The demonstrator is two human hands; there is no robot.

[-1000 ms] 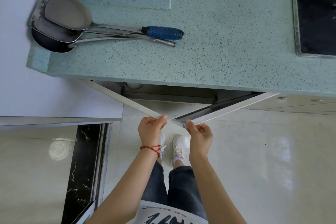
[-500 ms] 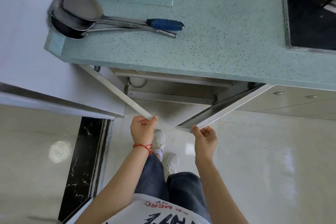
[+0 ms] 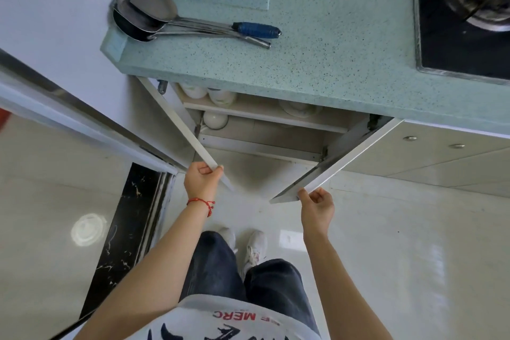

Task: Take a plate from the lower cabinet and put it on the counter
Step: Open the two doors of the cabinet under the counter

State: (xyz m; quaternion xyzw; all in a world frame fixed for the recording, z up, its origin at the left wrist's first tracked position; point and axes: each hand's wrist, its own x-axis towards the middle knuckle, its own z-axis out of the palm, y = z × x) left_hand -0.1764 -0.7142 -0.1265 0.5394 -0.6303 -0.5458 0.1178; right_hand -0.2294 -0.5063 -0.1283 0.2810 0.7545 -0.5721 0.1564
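My left hand [image 3: 202, 181] pinches the left cabinet door [image 3: 179, 125]; my right hand [image 3: 316, 205] pinches the right door [image 3: 340, 159]. Both doors stand open. A white plate [image 3: 299, 109] sits on the shelf [image 3: 265, 113] below the table [image 3: 317, 44].

Speckled teal counter [image 3: 317, 63], blue-handled ladle [image 3: 256, 30], seemingly white bowls [image 3: 220, 96].
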